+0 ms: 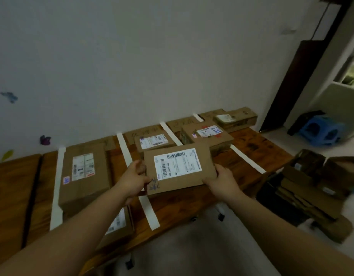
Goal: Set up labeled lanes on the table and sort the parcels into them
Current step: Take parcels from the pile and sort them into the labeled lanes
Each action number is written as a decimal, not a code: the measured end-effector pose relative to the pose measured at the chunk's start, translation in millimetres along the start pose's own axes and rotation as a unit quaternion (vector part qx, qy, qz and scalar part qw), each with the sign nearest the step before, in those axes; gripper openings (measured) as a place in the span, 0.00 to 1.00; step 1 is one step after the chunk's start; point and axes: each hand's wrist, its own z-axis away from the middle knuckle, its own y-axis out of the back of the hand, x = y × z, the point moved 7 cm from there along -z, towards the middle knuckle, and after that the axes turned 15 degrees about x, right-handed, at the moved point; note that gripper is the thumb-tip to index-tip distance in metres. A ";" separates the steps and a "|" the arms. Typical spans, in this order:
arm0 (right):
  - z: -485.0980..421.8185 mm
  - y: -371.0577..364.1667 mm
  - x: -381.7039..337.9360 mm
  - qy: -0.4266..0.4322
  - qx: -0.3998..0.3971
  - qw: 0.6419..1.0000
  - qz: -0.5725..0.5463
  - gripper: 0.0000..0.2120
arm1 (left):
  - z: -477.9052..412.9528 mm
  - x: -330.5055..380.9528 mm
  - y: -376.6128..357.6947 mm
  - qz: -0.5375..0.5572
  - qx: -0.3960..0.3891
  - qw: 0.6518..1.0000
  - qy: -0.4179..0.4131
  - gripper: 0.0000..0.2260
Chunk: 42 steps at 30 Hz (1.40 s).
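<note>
I hold a flat cardboard parcel (178, 168) with a white shipping label above the wooden table (249, 148). My left hand (135, 179) grips its left edge and my right hand (222, 179) grips its lower right corner. White tape strips (124, 148) split the table into lanes, with handwritten cardboard labels (141, 133) along the wall. A large parcel (84, 172) lies in the left lane, a small one (154, 142) in the middle lane behind the held parcel, another (209, 134) one lane further right, and one (235, 119) at the far right end.
A smaller labelled parcel (117, 224) lies at the table's front edge under my left forearm. Open cardboard boxes with more parcels (307, 194) stand on the floor at the right. A blue plastic stool (321, 130) sits beyond them near a dark door frame.
</note>
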 end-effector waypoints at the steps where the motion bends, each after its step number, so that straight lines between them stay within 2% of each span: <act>1: -3.8 -3.6 3.1 0.013 -0.014 1.000 0.012 0.30 | -1.3 -5.7 -2.0 -0.019 0.024 1.000 -0.002 0.29; 3: -11.0 -10.8 9.3 0.043 -0.043 0.998 0.021 0.32 | -0.8 -17.7 -7.4 -0.083 0.065 0.994 -0.015 0.25; 5: -19.8 -19.3 15.7 0.083 -0.070 0.994 0.020 0.23 | 1.4 -27.2 -17.0 -0.123 0.082 0.988 -0.042 0.26; 7: -28.6 -28.0 27.1 0.111 -0.100 0.989 0.023 0.20 | 4.4 -38.7 -31.7 -0.128 0.086 0.986 -0.064 0.30; 10: -45.1 -41.7 58.2 0.138 -0.137 0.980 0.050 0.26 | 8.9 -66.3 -56.5 -0.159 0.092 0.981 -0.056 0.34; 14: -59.4 -60.3 106.4 0.122 -0.187 0.964 0.144 0.34 | 8.5 -103.4 -82.7 -0.278 0.092 0.955 -0.040 0.36; 23: -75.1 -102.6 144.2 0.210 -0.235 0.927 0.204 0.29 | -12.2 -137.4 -106.0 -0.385 0.116 0.913 -0.061 0.29; 28: -82.5 -120.0 149.9 0.223 -0.264 0.910 0.231 0.36 | -26.2 -148.5 -106.2 -0.492 0.110 0.857 -0.102 0.26; 31: -90.0 -125.6 145.2 0.220 -0.280 0.905 0.232 0.38 | -36.9 -146.3 -101.5 -0.552 0.085 0.825 -0.082 0.28; 33: -91.0 -124.1 137.6 0.213 -0.288 0.906 0.223 0.39 | -36.5 -140.6 -94.4 -0.557 0.078 0.825 -0.059 0.30; 36: -87.7 -114.7 114.3 0.227 -0.282 0.909 0.206 0.38 | -24.3 -122.9 -70.2 -0.538 0.111 0.835 -0.031 0.31; 42: -48.1 -107.4 24.4 0.287 -0.286 0.892 0.201 0.34 | 20.7 -93.1 19.3 -0.496 0.168 0.852 -0.009 0.32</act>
